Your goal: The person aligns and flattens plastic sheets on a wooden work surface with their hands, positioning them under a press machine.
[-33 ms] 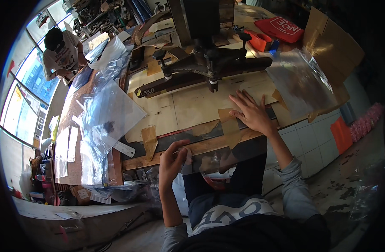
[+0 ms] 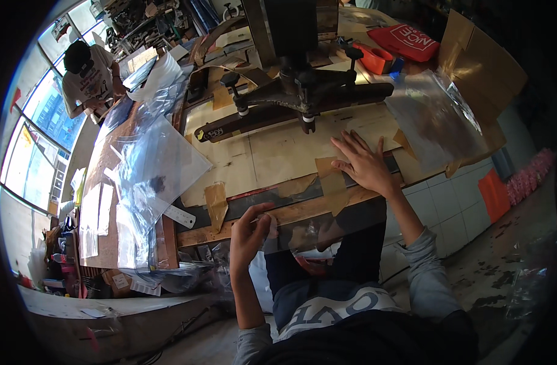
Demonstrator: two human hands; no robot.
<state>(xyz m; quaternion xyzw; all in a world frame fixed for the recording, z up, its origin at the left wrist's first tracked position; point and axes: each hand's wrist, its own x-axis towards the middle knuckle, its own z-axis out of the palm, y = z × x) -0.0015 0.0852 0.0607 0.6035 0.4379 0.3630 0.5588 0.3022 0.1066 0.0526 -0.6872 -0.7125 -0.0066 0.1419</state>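
My left hand (image 2: pixel 250 234) is at the front edge of the worktable, its fingers pinched on the left edge of a clear plastic sheet (image 2: pixel 303 236). Part of that sheet hangs over the wooden edge strip (image 2: pixel 284 214) above my lap. My right hand (image 2: pixel 366 165) lies spread and flat, palm down, near the right part of the pale work board (image 2: pixel 272 161). How far the sheet reaches under this hand is hard to see. Brown tape pieces (image 2: pixel 216 205) cross the board's front edge. Beyond my hands, a dark metal press bar (image 2: pixel 297 112) spans the board.
Loose clear plastic sheets (image 2: pixel 160 155) cover a side table at left, with a steel ruler (image 2: pixel 180 216) by its corner. More clear film (image 2: pixel 433 118), a cardboard box (image 2: pixel 482 67) and a red bag (image 2: pixel 403 42) sit at right. A co-worker (image 2: pixel 90 76) stands far left.
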